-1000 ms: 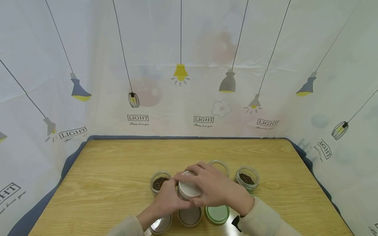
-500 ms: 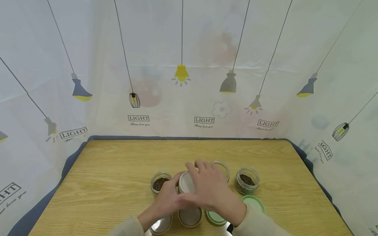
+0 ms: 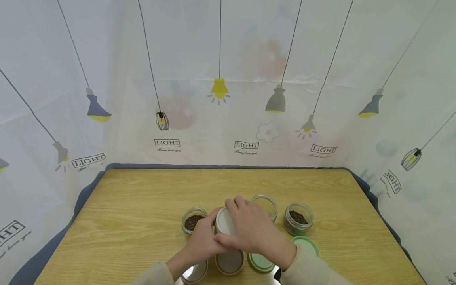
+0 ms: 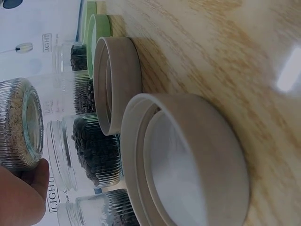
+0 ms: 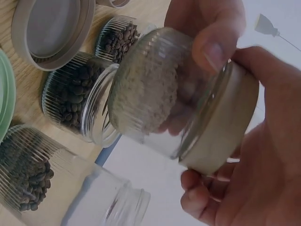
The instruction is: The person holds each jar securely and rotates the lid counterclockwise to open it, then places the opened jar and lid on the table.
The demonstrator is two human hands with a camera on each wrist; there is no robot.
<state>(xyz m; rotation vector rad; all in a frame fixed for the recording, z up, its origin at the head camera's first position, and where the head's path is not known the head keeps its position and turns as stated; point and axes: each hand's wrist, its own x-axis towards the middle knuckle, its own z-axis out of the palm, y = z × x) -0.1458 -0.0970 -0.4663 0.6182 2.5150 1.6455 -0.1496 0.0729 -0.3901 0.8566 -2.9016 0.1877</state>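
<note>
My left hand (image 3: 202, 240) holds a ribbed glass jar (image 5: 146, 89) with pale, grainy contents. The jar is tilted, raised over the table in both wrist views. A beige screw lid (image 5: 225, 122) sits on its mouth, and my right hand (image 3: 251, 227) grips that lid around its rim. Seen from the head, the lid's pale top shows between the two hands, while most of the jar is hidden. In the left wrist view, fingers of my left hand (image 4: 21, 202) lie against the jar near its base.
Open glass jars with dark beans stand behind the hands: one at left (image 3: 193, 221), one tall jar (image 3: 265, 198), and one at right (image 3: 298, 217). Nearer lie two beige lids, a middle lid (image 3: 229, 262) and a left lid (image 3: 195, 272), plus a green lid (image 3: 261, 263) and another green lid (image 3: 307, 245).
My right hand has turned on the lid, its wrist shifting left and toward me, uncovering the right green lid. Its fingers spread, then drew together again. My left hand stays nearly still around the jar.
</note>
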